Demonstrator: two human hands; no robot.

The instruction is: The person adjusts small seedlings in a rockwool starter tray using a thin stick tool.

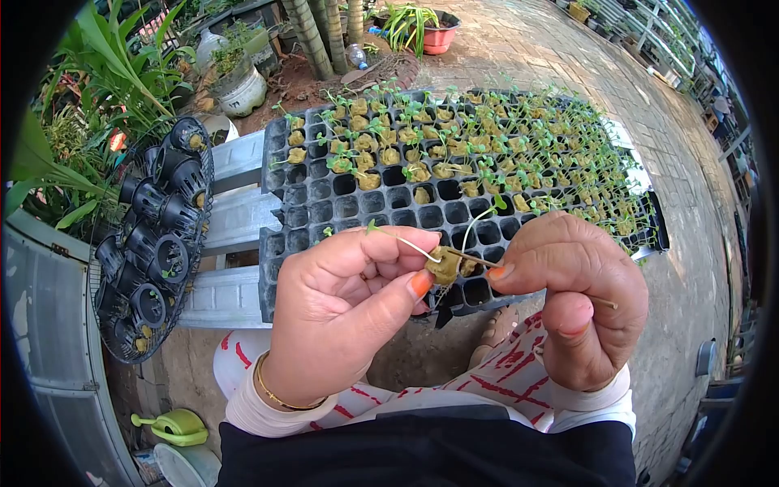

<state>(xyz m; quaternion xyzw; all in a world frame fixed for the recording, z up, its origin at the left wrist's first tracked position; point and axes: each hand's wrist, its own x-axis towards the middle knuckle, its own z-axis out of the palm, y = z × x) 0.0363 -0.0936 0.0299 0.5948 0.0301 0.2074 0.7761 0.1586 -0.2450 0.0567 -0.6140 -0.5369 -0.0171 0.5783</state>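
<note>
Between the thumb and fingers of my left hand (349,292) is a seedling plug (442,265), a small brownish-yellow lump with pale stems, little green leaves and fine roots hanging below. My right hand (580,296) pinches a thin brown stick (479,259), whose tip touches the plug; its other end shows past my curled fingers. Both hands are over the near edge of a black seedling tray (324,213). Many of its cells hold similar plugs with green sprouts, while several cells at the left and front have none.
The tray rests on a silvery slatted bench (231,296). To the left, a black basket (207,162) holds several black net pots (148,304). A green watering can (174,426) stands at lower left. Behind are a white pot (241,93), tree trunks (312,36) and a reddish planter (440,36).
</note>
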